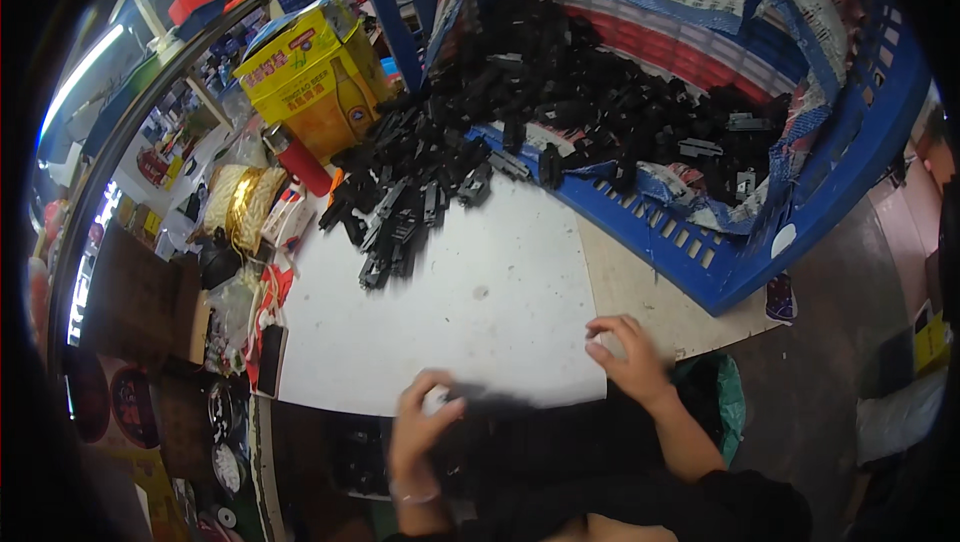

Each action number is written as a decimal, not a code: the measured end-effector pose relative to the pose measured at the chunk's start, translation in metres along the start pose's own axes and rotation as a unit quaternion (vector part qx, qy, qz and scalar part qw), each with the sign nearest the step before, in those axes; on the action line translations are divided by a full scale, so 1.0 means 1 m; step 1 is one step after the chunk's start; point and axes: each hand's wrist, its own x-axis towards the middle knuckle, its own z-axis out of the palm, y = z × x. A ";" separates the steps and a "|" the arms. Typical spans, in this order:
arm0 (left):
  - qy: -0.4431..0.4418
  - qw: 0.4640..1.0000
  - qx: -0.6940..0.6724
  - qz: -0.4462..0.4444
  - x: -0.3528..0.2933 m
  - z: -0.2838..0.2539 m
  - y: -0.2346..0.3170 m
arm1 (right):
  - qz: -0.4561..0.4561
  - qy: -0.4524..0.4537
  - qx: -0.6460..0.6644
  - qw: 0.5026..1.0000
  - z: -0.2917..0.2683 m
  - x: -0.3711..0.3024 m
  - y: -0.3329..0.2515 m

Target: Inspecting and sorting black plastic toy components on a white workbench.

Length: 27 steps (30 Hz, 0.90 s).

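My left hand (416, 427) is at the front edge of the white tabletop, with thumb and forefinger closed on a dark, elongated part (495, 401). Motion smears that part, so its details do not show. To the right, over the same edge, my right hand (636, 364) has its fingers bent and apart, and nothing shows between them. Farther back on the table lies a heap of small black plastic parts (400, 217), some with greyish faces. The heap runs back into a blue plastic basket (700, 267) tipped toward me, which holds many more.
A striped woven sack (690, 32) lines the basket. At the left stand a yellow carton (310, 82), a red cylinder (297, 159) and a gold-and-cream roll (240, 197). A green bag (732, 402) hangs below the table's right front. Cluttered shelves line the far left.
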 end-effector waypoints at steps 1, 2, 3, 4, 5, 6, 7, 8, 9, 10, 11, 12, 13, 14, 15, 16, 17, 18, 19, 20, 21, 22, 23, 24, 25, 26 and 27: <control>-0.052 0.995 0.087 0.021 -0.008 -0.036 -0.021 | 0.004 0.017 -0.040 0.999 -0.003 0.009 0.006; -0.080 0.987 0.130 -0.052 -0.021 -0.056 -0.019 | -0.019 0.024 -0.089 0.996 -0.005 0.021 0.024; -0.091 0.969 0.222 -0.065 -0.032 -0.071 -0.025 | -0.043 0.031 -0.135 0.989 -0.009 0.035 0.041; -0.114 0.939 0.297 -0.133 -0.036 -0.070 -0.010 | -0.043 0.043 -0.197 0.978 -0.009 0.051 0.056; -0.122 0.874 0.443 -0.159 -0.044 -0.076 -0.028 | -0.041 0.060 -0.259 0.963 -0.017 0.068 0.065; -0.125 0.787 0.577 -0.180 -0.058 -0.083 -0.053 | -0.049 0.089 -0.274 0.956 -0.025 0.088 0.079; -0.137 0.792 0.562 -0.194 -0.066 -0.082 -0.063 | -0.055 0.118 -0.290 0.948 -0.033 0.109 0.093; -0.150 0.797 0.547 -0.209 -0.067 -0.079 -0.069 | -0.031 0.136 -0.314 0.939 -0.041 0.132 0.103; -0.150 0.879 0.406 -0.198 -0.064 -0.066 -0.052 | -0.007 0.152 -0.335 0.930 -0.044 0.154 0.113; -0.162 0.918 0.333 -0.139 -0.067 -0.064 -0.066 | -0.001 0.179 -0.345 0.921 -0.044 0.177 0.127; -0.171 0.927 0.297 -0.151 -0.064 -0.057 -0.069 | 0.005 0.207 -0.359 0.910 -0.048 0.196 0.135; -0.177 0.934 0.261 -0.166 -0.062 -0.048 -0.069 | 0.002 0.206 -0.357 0.911 -0.052 0.213 0.133; -0.173 0.935 0.260 -0.165 -0.059 -0.038 -0.067 | 0.049 0.195 -0.402 0.893 -0.055 0.229 0.128; -0.183 0.935 0.282 -0.108 -0.053 -0.028 -0.064 | 0.097 0.184 -0.445 0.871 -0.057 0.238 0.125; -0.195 0.931 0.305 -0.050 -0.047 -0.019 -0.059 | 0.096 0.186 -0.444 0.871 -0.060 0.242 0.130; -0.195 0.931 0.306 -0.047 -0.042 -0.012 -0.055 | 0.083 0.175 -0.462 0.866 -0.064 0.244 0.139; -0.219 0.936 0.276 -0.021 -0.036 -0.005 -0.050 | 0.071 0.164 -0.480 0.859 -0.068 0.245 0.147; -0.239 0.940 0.245 0.000 -0.032 0.001 -0.046 | 0.070 0.164 -0.478 0.860 -0.064 0.242 0.144; -0.232 0.945 0.229 0.029 -0.031 0.006 -0.037 | 0.018 0.147 -0.437 0.887 -0.059 0.234 0.135; -0.229 0.946 0.228 0.028 -0.028 0.009 -0.032 | -0.032 0.129 -0.394 0.909 -0.054 0.223 0.125; -0.232 0.951 0.202 0.034 -0.026 0.012 -0.028 | -0.079 0.139 -0.378 0.912 -0.044 0.207 0.113; -0.237 0.955 0.175 0.043 -0.023 0.016 -0.025 | -0.113 0.160 -0.362 0.912 -0.039 0.188 0.103; -0.236 0.956 0.171 0.041 -0.018 0.023 -0.024 | -0.146 0.185 -0.311 0.921 -0.034 0.168 0.090; -0.238 0.967 0.086 0.011 -0.011 0.031 -0.024 | -0.148 0.205 -0.273 0.928 -0.031 0.148 0.079; -0.235 0.972 0.000 -0.021 -0.005 0.037 -0.026 | -0.149 0.221 -0.231 0.936 -0.026 0.128 0.067; -0.217 0.976 -0.023 0.000 0.000 0.042 -0.038 | -0.086 0.194 -0.107 0.971 -0.017 0.105 0.047; -0.174 0.983 -0.045 -0.032 0.005 0.050 -0.031 | -0.043 0.175 0.018 0.984 -0.009 0.085 0.034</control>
